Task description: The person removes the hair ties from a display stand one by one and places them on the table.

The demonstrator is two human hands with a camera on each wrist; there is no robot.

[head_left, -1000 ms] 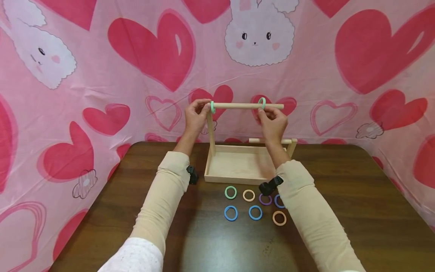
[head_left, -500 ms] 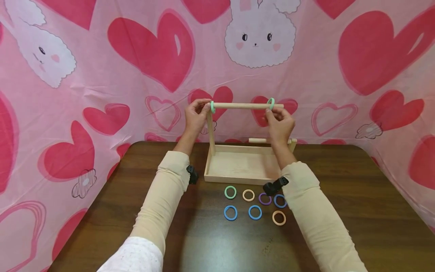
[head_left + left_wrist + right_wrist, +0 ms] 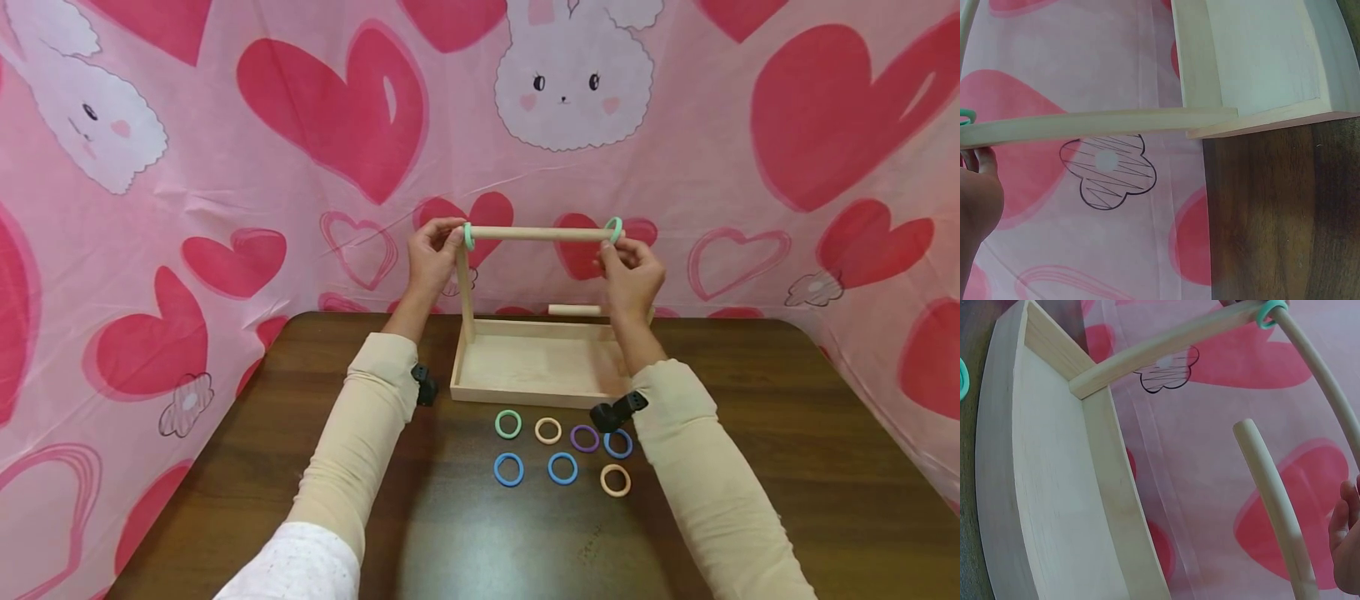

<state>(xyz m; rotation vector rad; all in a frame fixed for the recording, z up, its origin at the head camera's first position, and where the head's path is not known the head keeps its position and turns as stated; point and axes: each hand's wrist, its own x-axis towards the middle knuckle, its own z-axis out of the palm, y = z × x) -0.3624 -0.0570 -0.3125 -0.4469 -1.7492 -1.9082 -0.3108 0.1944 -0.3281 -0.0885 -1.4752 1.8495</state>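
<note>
A wooden stand (image 3: 525, 398) has a tray base, and a tall post (image 3: 466, 292) at its left carries a long horizontal rod (image 3: 536, 234). My left hand (image 3: 431, 260) grips the post's top corner, beside a mint-green ring (image 3: 468, 237) sitting at the rod's left end. Over at the rod's free right end, my right hand (image 3: 633, 279) pinches a second green ring (image 3: 617, 220) by its lower edge; it appears to be around the rod. The right wrist view shows the left ring (image 3: 1264, 322) looped on the rod, but the pinched ring is out of that view.
A shorter, lower rod (image 3: 573, 310) points left from the stand's right side, partly behind my right hand. On the brown table (image 3: 360, 517), in front of the tray, lie several rings, including green (image 3: 508, 412), purple (image 3: 575, 432) and blue (image 3: 498, 472) ones. A patterned pink cloth hangs behind.
My right hand has slid the pinched green ring rightward along the rod to near its free end. The left hand and the other green ring have stayed in place.
</note>
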